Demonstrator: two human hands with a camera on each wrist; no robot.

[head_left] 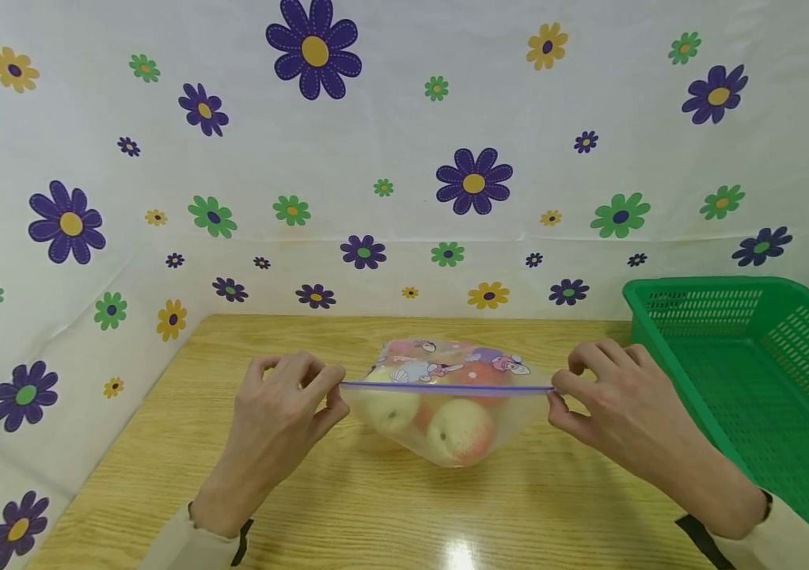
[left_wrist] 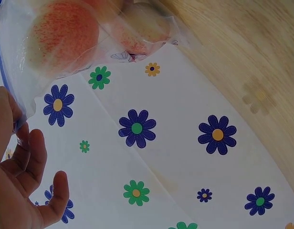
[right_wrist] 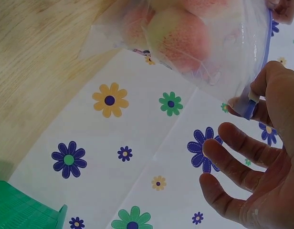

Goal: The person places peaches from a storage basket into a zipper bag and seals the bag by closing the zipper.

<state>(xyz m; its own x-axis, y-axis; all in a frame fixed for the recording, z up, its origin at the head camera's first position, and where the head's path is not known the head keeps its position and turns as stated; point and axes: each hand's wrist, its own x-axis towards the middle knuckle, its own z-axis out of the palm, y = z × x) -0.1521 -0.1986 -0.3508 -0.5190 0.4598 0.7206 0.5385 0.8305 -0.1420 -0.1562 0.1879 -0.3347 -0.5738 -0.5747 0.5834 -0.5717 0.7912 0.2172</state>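
A clear zip bag with cartoon prints and a purple zip strip holds several peaches. My left hand pinches the strip's left end between thumb and index finger. At the opposite end, my right hand pinches the strip by its corner, where a small slider shows in the right wrist view. Between both hands the strip is stretched straight. In the left wrist view, the other fingers of the left hand are loosely bent away from the bag.
A green plastic basket with perforated walls stands to the right, close beside my right forearm. Under the bag is a wood-grain table. White cloth with printed flowers rises behind the table and along its left side.
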